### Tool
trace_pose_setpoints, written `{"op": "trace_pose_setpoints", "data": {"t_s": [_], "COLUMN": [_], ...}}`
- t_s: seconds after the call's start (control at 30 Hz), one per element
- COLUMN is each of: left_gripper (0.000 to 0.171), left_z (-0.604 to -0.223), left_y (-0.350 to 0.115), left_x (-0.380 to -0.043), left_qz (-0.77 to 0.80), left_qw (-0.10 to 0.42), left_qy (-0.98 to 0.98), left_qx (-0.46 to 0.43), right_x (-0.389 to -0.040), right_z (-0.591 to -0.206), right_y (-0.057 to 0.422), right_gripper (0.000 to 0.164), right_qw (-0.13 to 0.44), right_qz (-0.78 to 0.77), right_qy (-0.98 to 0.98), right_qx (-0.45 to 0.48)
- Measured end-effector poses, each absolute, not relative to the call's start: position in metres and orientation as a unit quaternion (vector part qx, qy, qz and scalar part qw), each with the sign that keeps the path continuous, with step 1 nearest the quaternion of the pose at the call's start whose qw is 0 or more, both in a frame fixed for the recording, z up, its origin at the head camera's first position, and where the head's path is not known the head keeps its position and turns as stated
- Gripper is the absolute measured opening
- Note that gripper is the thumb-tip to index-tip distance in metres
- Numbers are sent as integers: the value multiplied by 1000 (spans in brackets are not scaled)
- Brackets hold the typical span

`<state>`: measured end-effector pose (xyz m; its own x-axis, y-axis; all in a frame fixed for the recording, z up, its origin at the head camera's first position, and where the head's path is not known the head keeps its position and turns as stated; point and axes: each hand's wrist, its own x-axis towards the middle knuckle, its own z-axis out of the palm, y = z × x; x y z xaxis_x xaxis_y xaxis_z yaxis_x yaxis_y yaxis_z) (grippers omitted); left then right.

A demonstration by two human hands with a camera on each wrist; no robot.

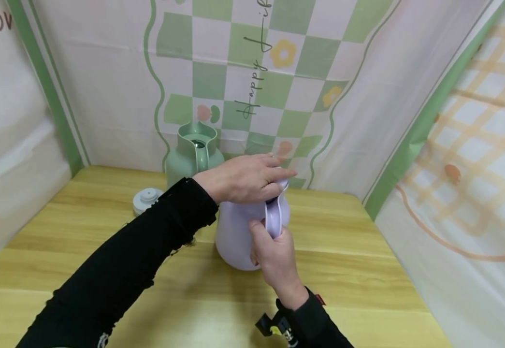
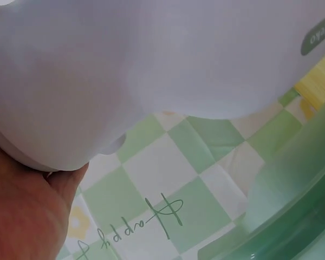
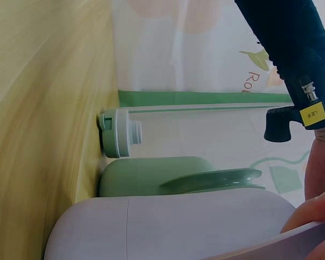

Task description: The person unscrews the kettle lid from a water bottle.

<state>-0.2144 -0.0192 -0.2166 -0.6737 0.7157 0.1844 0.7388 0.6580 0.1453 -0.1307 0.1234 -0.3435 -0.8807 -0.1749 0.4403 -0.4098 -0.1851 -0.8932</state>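
Observation:
A lavender thermos jug [image 1: 234, 237] stands on the wooden table. My right hand [image 1: 275, 256] grips the jug's handle [image 1: 274, 220], fingers curled round it. Palm down, my left hand [image 1: 245, 180] rests across the jug's top with its fingers fairly straight; it covers most of the mouth, so any lid there is hidden. In the left wrist view the left hand [image 2: 27, 211] touches the rim of the lavender jug [image 2: 151, 54]. Behind and to the left is a green thermos jug [image 1: 176, 164], its mouth uncovered, partly hidden by the left wrist.
Left of the green jug, a green-and-white stopper lid [image 1: 147, 199] lies with its narrow stem up, and the right wrist view shows this lid [image 3: 122, 134] side-on. Patterned cloth [image 1: 252, 63] hangs behind the table [image 1: 343, 270] and along both sides.

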Motion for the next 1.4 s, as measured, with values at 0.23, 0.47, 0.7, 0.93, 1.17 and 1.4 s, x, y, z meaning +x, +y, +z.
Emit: {"op": "trace_pose_setpoints", "data": {"t_s": [0.23, 0.47, 0.7, 0.93, 1.17, 1.4], "left_gripper": [52, 54, 56, 56, 57, 58], "left_z": [-217, -220, -218, -217, -215, -216], "left_y": [-18, -17, -12, -6, 3, 10], "left_x": [-209, -206, -203, -197, -190, -186], "left_qz": [-103, -115, -99, -86, -75, -51], "left_qw": [80, 113, 120, 123, 123, 135], "left_qy": [-913, -916, -931, -945, -959, -966], "left_qx": [-387, -368, -331, -292, -244, -212], "right_x": [-129, -128, -128, -129, -129, -129], "right_z": [-342, -341, -342, -342, -343, -342], "right_y": [125, 126, 125, 125, 125, 124], "right_gripper": [43, 42, 44, 45, 43, 44], "right_qw": [80, 73, 69, 72, 73, 72], "right_qz": [727, 728, 730, 733, 732, 735], "right_qy": [-640, -642, -642, -639, -638, -636], "right_qx": [233, 231, 224, 223, 227, 224]}}
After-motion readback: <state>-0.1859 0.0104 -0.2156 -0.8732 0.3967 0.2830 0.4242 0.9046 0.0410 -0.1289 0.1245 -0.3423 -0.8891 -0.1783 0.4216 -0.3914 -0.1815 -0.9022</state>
